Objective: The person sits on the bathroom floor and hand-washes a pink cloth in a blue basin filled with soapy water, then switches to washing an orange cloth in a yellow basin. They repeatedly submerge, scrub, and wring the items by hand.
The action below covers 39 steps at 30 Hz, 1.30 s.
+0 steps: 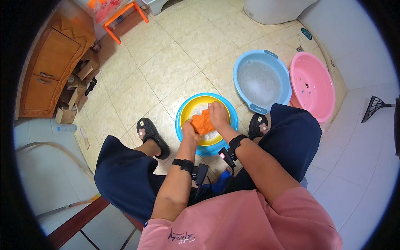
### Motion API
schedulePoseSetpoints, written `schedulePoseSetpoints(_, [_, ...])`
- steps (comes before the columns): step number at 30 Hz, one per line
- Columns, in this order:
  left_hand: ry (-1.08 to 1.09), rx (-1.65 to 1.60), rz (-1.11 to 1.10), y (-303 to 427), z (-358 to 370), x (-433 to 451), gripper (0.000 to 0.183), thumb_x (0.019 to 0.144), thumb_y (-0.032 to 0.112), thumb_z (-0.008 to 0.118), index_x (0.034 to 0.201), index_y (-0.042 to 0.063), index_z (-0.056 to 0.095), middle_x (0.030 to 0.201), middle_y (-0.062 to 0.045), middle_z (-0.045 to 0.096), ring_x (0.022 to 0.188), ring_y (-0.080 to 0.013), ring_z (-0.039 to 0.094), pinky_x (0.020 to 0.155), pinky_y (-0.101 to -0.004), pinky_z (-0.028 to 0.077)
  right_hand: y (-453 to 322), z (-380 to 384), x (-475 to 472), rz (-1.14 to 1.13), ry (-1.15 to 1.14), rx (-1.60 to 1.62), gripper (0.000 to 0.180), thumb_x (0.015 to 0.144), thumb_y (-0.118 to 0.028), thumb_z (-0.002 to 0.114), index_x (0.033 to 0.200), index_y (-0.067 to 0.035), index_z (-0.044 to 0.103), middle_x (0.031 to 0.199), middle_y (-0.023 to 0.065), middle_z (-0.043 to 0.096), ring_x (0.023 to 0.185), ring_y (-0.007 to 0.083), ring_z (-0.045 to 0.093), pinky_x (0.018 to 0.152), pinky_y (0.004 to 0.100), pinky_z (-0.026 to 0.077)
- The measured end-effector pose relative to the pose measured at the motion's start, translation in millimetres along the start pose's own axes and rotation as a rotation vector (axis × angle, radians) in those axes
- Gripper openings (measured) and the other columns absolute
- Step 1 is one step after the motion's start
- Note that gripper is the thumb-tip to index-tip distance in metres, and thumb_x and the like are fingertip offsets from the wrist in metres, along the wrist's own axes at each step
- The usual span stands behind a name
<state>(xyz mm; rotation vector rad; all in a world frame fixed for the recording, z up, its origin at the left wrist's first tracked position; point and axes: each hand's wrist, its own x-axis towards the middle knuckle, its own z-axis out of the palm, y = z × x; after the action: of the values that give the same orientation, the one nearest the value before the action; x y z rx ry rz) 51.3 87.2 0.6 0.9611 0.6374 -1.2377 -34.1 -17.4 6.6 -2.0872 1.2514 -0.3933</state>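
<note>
Both hands hold a bunched orange cloth over a yellow basin that sits within a blue-rimmed basin on the floor. My left hand grips the cloth's left side, and my right hand grips its upper right side. Whitish, sudsy-looking liquid shows in the yellow basin beneath the cloth. Each wrist wears a black strap with a small device.
Right of the basins, a light-blue tub of cloudy water touches a pink tub with small dark bits. An orange stool, a wooden cabinet, cardboard boxes and a plastic bottle stand or lie at left.
</note>
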Motion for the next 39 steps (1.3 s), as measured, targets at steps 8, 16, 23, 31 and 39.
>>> schedulePoseSetpoints(8, [0.196,0.484,0.135,3,2,-3,0.019,0.077,-0.002,0.053,0.096,0.000,0.055,0.076,-0.009,0.058,0.053,-0.0196,0.055,0.044,-0.0295,0.047,-5,-13,-15,-0.074,-0.448,-0.438,0.035,0.077,-0.016,0.061,0.111,-0.008,0.056,0.108,0.0161,0.054,0.103,0.0315,0.053,0.086,0.0409,0.046])
schedulePoseSetpoints(16, [0.436,0.472,0.168,-10,10,-1,0.020,0.076,-0.002,0.050,0.096,-0.005,0.054,0.075,-0.010,0.057,0.047,-0.0183,0.052,0.035,-0.0303,0.041,-17,-15,-4,-0.049,-0.203,-0.328,0.029,0.079,-0.011,0.055,0.108,-0.008,0.053,0.111,0.0153,0.051,0.103,0.0314,0.053,0.084,0.0402,0.047])
schedulePoseSetpoints(23, [0.180,0.528,0.057,-19,-8,17,0.026,0.090,0.018,0.043,0.114,0.013,0.052,0.095,-0.008,0.059,0.067,-0.0214,0.057,0.054,-0.0394,0.050,11,9,-30,-0.412,-0.173,-0.522,0.043,0.077,-0.013,0.060,0.119,-0.012,0.053,0.125,0.0169,0.049,0.102,0.0343,0.054,0.086,0.0408,0.046])
schedulePoseSetpoints(31, [-0.049,-0.034,-0.173,-11,-25,42,0.043,0.097,0.042,0.029,0.117,0.013,0.053,0.116,-0.007,0.057,0.102,-0.0257,0.057,0.086,-0.0469,0.047,-2,7,-5,0.123,-0.592,0.434,0.015,0.072,-0.016,0.060,0.081,-0.006,0.067,0.075,0.0113,0.065,0.071,0.0283,0.063,0.066,0.0344,0.050])
schedulePoseSetpoints(39, [-0.415,-0.039,-0.159,-14,-24,29,0.029,0.093,0.026,0.041,0.103,0.006,0.058,0.101,-0.011,0.063,0.093,-0.0252,0.061,0.079,-0.0439,0.051,-57,-23,-44,-0.174,-0.404,0.299,0.019,0.079,-0.023,0.060,0.080,-0.004,0.060,0.084,0.0172,0.062,0.080,0.0322,0.060,0.072,0.0388,0.048])
